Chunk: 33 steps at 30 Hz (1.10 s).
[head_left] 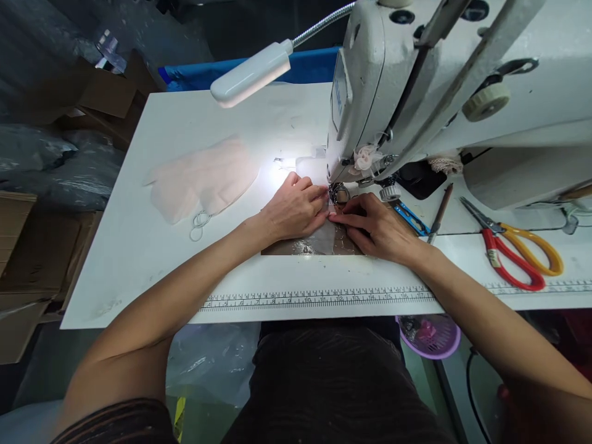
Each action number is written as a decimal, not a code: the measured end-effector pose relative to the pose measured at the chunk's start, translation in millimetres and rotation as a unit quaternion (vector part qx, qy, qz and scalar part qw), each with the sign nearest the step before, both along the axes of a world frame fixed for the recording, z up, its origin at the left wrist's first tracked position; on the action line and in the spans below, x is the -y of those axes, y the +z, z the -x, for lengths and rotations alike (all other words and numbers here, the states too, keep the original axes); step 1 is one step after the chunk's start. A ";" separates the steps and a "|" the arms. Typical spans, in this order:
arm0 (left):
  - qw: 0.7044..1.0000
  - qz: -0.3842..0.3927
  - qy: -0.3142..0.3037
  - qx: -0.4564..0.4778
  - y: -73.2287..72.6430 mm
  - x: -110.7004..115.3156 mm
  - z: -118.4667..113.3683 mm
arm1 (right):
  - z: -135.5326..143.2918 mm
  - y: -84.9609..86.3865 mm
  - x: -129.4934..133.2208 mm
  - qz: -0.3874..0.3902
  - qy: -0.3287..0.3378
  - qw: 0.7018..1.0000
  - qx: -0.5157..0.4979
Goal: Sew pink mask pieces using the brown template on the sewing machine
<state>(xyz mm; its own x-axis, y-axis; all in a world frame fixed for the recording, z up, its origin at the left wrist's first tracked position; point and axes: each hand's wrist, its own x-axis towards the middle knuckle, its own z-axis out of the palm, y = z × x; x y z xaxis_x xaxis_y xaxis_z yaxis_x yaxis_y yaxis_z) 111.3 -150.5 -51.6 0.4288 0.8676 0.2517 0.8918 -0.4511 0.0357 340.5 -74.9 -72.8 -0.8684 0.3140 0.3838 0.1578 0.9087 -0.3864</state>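
Small pale cloth (332, 210) mostly covered

Near the desk's (185, 271) front edge, the right forearm (444, 271) hides part of the ruler (319, 300). Beyond, the left hand (300, 206) and right hand (372, 228) lie close together, fingertips at the cloth; whether either pinches it, I cannot tell. Toward the left edge lies pink fabric (208, 176). The sewing machine (398, 80) is cut off above, its needle hard to make out.

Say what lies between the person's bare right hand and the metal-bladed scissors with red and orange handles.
In the head view, a flat blue tool lies nearer the right hand, and a slim brown-and-grey stick nearer the scissors.
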 end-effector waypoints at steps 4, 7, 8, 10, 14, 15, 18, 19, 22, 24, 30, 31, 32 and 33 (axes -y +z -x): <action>0.999 -0.017 0.002 0.028 -3.6 2.1 6.8 | -0.1 0.1 2.2 -0.010 -0.003 1.000 -0.005; 0.999 -0.013 -0.004 0.030 -4.6 3.4 9.1 | -0.3 -0.1 3.6 -0.011 -0.008 1.000 -0.001; 0.999 -0.013 -0.006 0.030 -5.0 3.5 9.3 | -0.3 -0.2 3.8 -0.012 -0.009 1.000 -0.001; 0.999 -0.015 -0.005 0.039 -6.3 3.4 9.1 | -0.1 -0.2 4.1 -0.014 -0.007 1.000 -0.005; 0.996 -0.013 0.010 0.086 -10.3 4.3 7.7 | 0.2 0.3 5.1 -0.005 -0.007 1.000 -0.012; 0.995 -0.008 0.014 0.099 -11.2 4.8 7.4 | 0.2 0.4 5.4 -0.004 -0.008 1.000 -0.012; 0.991 0.009 0.024 0.129 -13.2 5.4 7.1 | 0.2 0.6 6.1 -0.007 -0.010 1.000 -0.016; 0.991 0.013 0.025 0.133 -13.7 5.4 7.1 | 0.2 0.6 6.1 -0.009 -0.009 1.000 -0.017; 0.992 0.007 0.022 0.127 -14.8 4.9 7.4 | 0.5 1.0 6.1 -0.010 -0.007 1.000 -0.016; 0.993 -0.001 0.018 0.119 -15.1 4.9 7.4 | 0.9 1.1 6.3 -0.012 -0.006 1.000 -0.019; 0.996 0.001 0.012 0.093 -14.3 5.6 6.1 | 0.9 0.5 7.7 -0.005 -0.016 1.000 -0.021; 0.996 0.000 0.011 0.088 -14.2 5.6 5.8 | 0.7 0.4 7.7 -0.003 -0.016 1.000 -0.018; 0.997 0.000 0.010 0.082 -14.2 5.7 5.4 | 0.5 0.2 7.6 -0.001 -0.016 1.000 -0.015; 0.997 -0.001 0.010 0.076 -14.3 5.7 5.0 | 0.3 0.0 7.4 0.001 -0.016 1.000 -0.012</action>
<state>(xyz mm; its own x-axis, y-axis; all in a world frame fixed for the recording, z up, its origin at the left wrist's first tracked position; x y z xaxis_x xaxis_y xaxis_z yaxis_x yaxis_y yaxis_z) 106.2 -156.2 -65.8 0.3691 0.8745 0.3148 0.8845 -0.4344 0.1698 340.2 -82.3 -72.8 -0.8485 0.3416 0.4043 0.1765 0.9027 -0.3923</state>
